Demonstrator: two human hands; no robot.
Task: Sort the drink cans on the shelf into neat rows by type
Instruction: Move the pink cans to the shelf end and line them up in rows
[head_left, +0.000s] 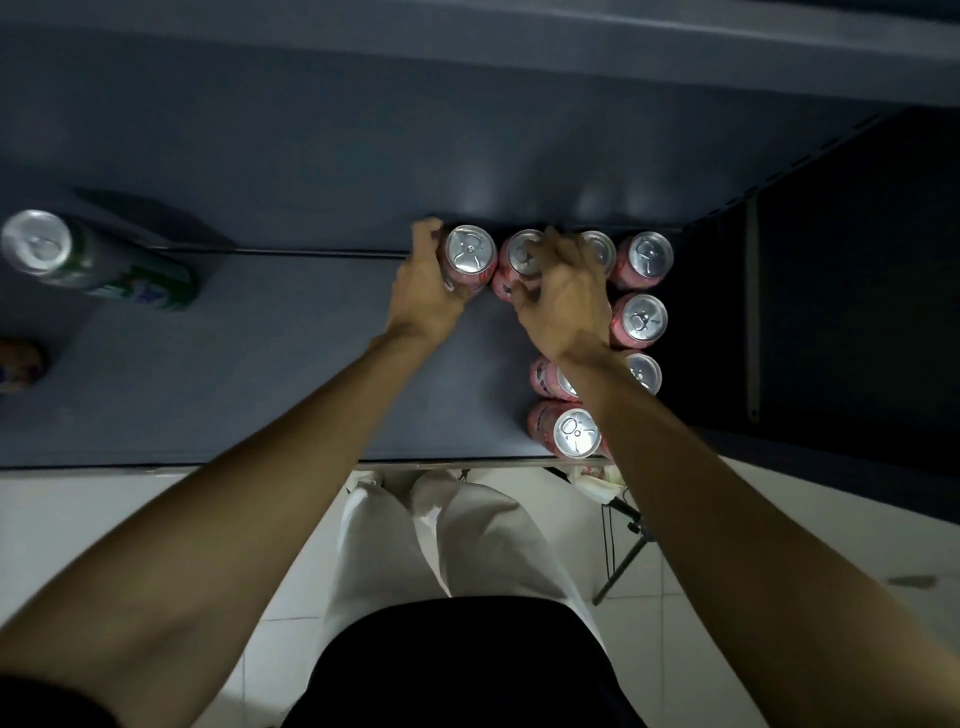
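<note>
Several pink cans stand upright on the blue-grey shelf (291, 353), against its back wall and right side. My left hand (426, 291) grips the leftmost pink can (470, 249) of the back row, fingers curled round its side. Beside it, my right hand (563, 296) curls over the second pink can (522, 254) and hides part of a third (600, 249). More pink cans run down the right edge, among them one (644, 319) behind my right wrist and one (574, 434) at the shelf's front. A green can (78, 260) stands apart at the far left.
An orange-topped can (18, 364) is cut off by the left frame edge. The shelf's front edge (208, 464) runs across the view, with white floor tiles and my legs below. A dark upright panel (831, 286) bounds the shelf on the right.
</note>
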